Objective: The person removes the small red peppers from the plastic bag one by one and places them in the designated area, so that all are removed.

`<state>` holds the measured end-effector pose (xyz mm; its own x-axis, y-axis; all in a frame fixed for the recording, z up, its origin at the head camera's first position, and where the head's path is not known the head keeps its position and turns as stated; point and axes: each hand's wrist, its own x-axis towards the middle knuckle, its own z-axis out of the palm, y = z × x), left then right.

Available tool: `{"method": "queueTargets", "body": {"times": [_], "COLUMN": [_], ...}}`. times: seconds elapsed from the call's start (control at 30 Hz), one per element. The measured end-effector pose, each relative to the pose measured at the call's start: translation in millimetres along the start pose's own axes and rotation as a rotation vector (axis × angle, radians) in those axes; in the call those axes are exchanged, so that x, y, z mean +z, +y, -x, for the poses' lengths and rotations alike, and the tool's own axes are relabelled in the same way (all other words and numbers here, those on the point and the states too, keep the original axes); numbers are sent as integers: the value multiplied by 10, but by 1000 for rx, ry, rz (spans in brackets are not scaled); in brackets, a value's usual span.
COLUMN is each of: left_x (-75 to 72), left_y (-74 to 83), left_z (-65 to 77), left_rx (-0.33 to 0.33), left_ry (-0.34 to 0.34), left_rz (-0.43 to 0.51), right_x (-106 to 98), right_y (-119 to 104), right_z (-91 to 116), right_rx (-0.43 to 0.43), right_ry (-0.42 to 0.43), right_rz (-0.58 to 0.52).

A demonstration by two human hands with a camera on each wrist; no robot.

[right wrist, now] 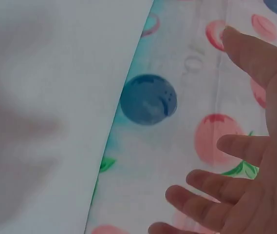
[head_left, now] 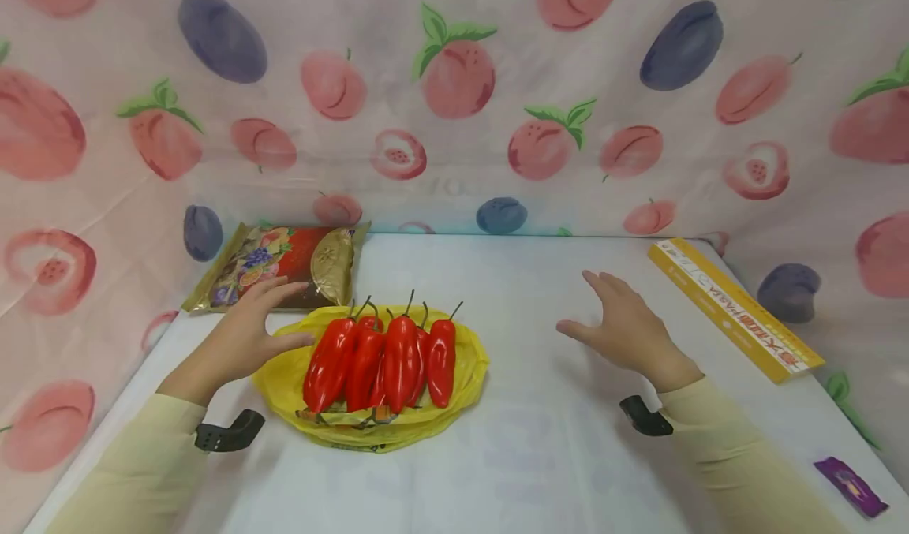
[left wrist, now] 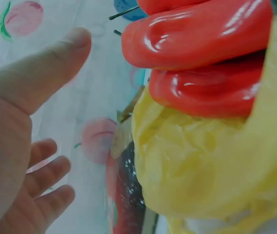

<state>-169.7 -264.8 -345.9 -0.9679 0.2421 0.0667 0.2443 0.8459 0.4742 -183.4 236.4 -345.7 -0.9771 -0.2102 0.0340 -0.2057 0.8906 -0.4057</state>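
Note:
Several glossy red peppers [head_left: 402, 360] with dark stems lie side by side in a yellow plastic bag [head_left: 465, 360], its rim rolled down around them. My left hand [head_left: 245, 337] hovers at the bag's left side, thumb and fingers spread apart and holding nothing. In the left wrist view, the peppers [left wrist: 196, 39] and the yellow bag [left wrist: 192, 161] sit just beyond the thumb. Over the white table [head_left: 525, 455], right of the bag, my right hand [head_left: 628, 329] is raised with its fingers extended. Nothing is in its grasp in the right wrist view.
A red and gold packet [head_left: 298, 262] lies behind the bag at the back left. Along the right side rests a long yellow pasta box [head_left: 735, 309], with a small purple wrapped packet [head_left: 851, 487] nearer the front. A fruit-print curtain [head_left: 454, 171] borders the table.

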Motion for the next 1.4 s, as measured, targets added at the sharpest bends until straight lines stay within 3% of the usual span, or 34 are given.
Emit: {"method": "queueTargets", "body": {"times": [0.43,0.6,0.8,1.2,1.4], "left_x": [162,227,287,433,473], "left_y": [-232,-296,-365,-536,-596], "left_z": [232,278,291,264,230], "left_rx": [-85,-119,-174,-198,-254], "left_ry": [-85,-126,-201,-217,-239], "left_rz": [158,226,307,398,479], "right_x": [319,428,527,791,901], "right_y": [-317,-457,-644,-932,-990], "right_z": [-73,-90,-106,-143,-162], "right_rx": [-101,-183,-229,-329,-281], "right_ry": [14,-29,-90,-135,-181], "right_rz": [-171,-211,-266,-440,-461]}}
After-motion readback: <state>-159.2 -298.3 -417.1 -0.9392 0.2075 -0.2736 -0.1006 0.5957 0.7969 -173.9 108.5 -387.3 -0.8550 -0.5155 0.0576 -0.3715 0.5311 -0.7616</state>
